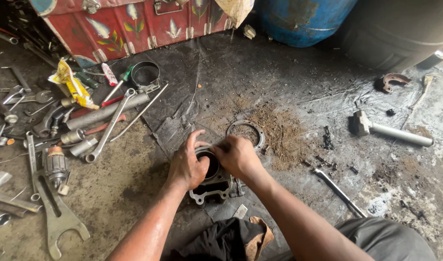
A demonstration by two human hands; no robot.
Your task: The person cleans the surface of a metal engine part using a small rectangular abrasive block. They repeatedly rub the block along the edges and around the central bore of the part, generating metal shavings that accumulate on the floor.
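Bottom center: dark rag [231, 239] on floor. Just above, left hand [186, 166] & right hand [237, 157] both clamped on engine cylinder block [212, 186], mid-frame. Beyond: metal ring [254, 129], then hammer [393, 131] right, wrenches [108, 126] upper left.

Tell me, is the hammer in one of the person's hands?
No. The hammer lies alone on the floor to the right, while both hands rest on the engine cylinder.

Showing even, soft daylight, perhaps entering from upper right; casting faint shadows; bending slightly at edges; staying sharp mid-frame
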